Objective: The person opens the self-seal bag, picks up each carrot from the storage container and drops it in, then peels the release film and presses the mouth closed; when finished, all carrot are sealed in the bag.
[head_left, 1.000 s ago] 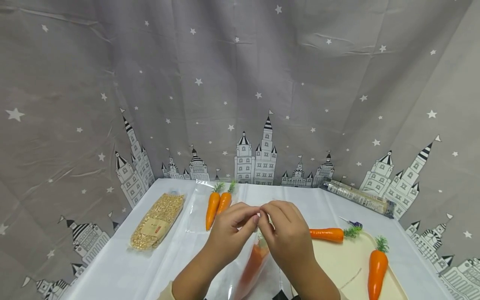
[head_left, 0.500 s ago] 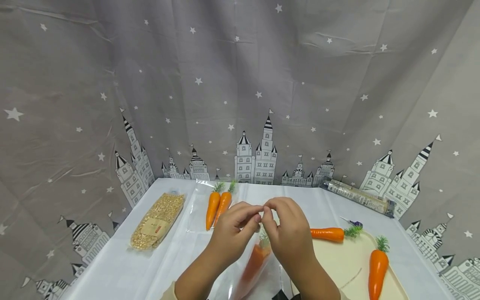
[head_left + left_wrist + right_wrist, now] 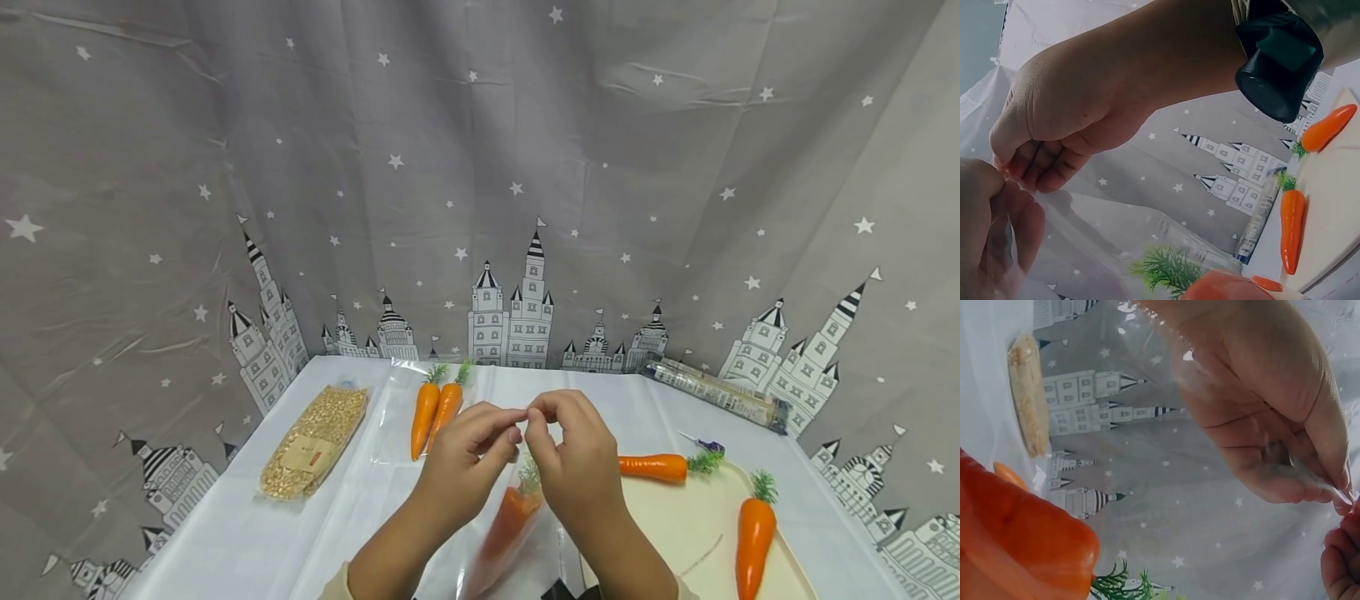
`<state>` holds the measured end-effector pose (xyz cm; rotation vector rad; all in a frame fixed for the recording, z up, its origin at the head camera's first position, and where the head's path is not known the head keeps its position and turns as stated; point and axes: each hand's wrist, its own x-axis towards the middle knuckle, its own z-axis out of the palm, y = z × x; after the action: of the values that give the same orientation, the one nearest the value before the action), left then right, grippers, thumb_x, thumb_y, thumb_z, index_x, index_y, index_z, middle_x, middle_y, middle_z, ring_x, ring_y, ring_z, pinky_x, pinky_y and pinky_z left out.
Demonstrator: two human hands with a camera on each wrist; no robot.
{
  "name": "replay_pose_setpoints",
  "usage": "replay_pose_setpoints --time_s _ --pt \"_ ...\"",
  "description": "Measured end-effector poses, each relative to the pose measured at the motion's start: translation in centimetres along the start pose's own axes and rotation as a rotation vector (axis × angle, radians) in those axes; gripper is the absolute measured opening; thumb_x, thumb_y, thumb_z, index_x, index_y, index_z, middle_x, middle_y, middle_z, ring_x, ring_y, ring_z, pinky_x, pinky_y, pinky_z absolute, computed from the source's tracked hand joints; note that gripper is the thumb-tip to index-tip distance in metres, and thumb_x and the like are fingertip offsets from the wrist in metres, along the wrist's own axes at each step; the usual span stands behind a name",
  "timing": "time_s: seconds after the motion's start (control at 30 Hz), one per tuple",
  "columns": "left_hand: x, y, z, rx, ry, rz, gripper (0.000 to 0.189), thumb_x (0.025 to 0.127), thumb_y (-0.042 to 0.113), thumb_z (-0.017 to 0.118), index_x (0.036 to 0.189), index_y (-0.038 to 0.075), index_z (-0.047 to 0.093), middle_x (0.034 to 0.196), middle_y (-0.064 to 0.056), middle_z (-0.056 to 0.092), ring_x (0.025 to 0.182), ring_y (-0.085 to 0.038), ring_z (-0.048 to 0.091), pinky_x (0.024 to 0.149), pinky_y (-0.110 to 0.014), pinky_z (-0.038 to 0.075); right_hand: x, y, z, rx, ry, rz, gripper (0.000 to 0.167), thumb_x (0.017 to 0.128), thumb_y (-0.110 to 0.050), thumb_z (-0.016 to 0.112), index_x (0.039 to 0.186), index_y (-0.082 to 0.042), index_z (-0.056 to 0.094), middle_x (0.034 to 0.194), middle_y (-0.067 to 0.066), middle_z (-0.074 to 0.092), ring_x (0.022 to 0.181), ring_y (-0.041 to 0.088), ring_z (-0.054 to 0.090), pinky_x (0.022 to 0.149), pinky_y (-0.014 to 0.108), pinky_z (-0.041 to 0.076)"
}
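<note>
Both hands meet at the mouth of a clear plastic bag [image 3: 1110, 234], held up in front of the body. Inside the bag is an orange carrot [image 3: 513, 517] with a green feathery top, which looks like a toy. My left hand [image 3: 465, 458] pinches the bag's top edge between thumb and index finger. Fingertip to fingertip with it, my right hand [image 3: 577, 454] pinches the same edge. In the right wrist view, a thin fold of film [image 3: 1329, 484] runs into the left hand's pinch. The bag's lower end leaves the head view at the bottom.
Two carrots [image 3: 424, 421] lie on another clear bag [image 3: 393, 425] at the back. Left of them is a pack of grains [image 3: 318, 437]. At right, a cream tray [image 3: 660, 537] bears two carrots [image 3: 755, 542]. Behind are a small purple-handled tool [image 3: 708, 447] and a long clear package [image 3: 716, 396].
The pinching fingertips have shifted slightly to the right along the bag's top edge. The right hand's fingers have bent a little higher. Carrots and packs on the table stay put.
</note>
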<state>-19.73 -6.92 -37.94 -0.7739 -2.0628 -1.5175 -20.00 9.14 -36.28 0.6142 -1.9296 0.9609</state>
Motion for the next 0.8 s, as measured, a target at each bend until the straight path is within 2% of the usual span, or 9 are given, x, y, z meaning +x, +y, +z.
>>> replay_pose_setpoints --time_s 0.17,0.47,0.63,0.8 --pt "-0.03 0.1 0.0 -0.004 -0.002 -0.01 0.024 0.099 -0.001 0.068 0.12 0.008 0.077 0.096 -0.004 0.073 0.078 -0.01 0.069 0.073 -0.026 0.064 -0.11 0.01 0.16 0.042 -0.01 0.068 0.007 0.094 -0.001 0.066 0.093 -0.008 0.066 0.088 -0.001 0.066 0.083 0.012 0.064 0.078 0.019 0.054" --pt "-0.04 0.25 -0.05 -0.009 -0.002 -0.038 0.022 0.1 0.002 0.068 0.119 0.009 0.077 0.097 -0.005 0.072 0.077 -0.01 0.068 0.072 -0.026 0.064 -0.05 -0.02 0.29 0.038 0.012 0.165 0.009 0.093 0.001 0.067 0.093 -0.008 0.065 0.089 -0.001 0.065 0.086 0.011 0.063 0.077 0.03 0.058" --pt "-0.09 0.19 -0.04 -0.01 0.016 -0.038 0.022 0.1 0.001 0.067 0.118 0.008 0.077 0.094 -0.003 0.07 0.076 -0.01 0.068 0.071 -0.027 0.064 0.05 -0.02 0.05 0.088 -0.009 0.311 0.004 0.098 -0.003 0.065 0.096 -0.007 0.066 0.09 -0.001 0.066 0.088 0.01 0.064 0.083 0.031 0.06" --pt "-0.19 0.23 -0.1 -0.014 0.033 -0.083 0.022 0.101 0.003 0.067 0.119 0.012 0.077 0.094 0.0 0.069 0.077 -0.01 0.068 0.072 -0.027 0.064 0.27 0.01 -0.21 0.179 -0.021 0.453 0.004 0.103 -0.008 0.063 0.099 -0.008 0.066 0.092 -0.002 0.069 0.088 0.011 0.065 0.084 0.024 0.059"
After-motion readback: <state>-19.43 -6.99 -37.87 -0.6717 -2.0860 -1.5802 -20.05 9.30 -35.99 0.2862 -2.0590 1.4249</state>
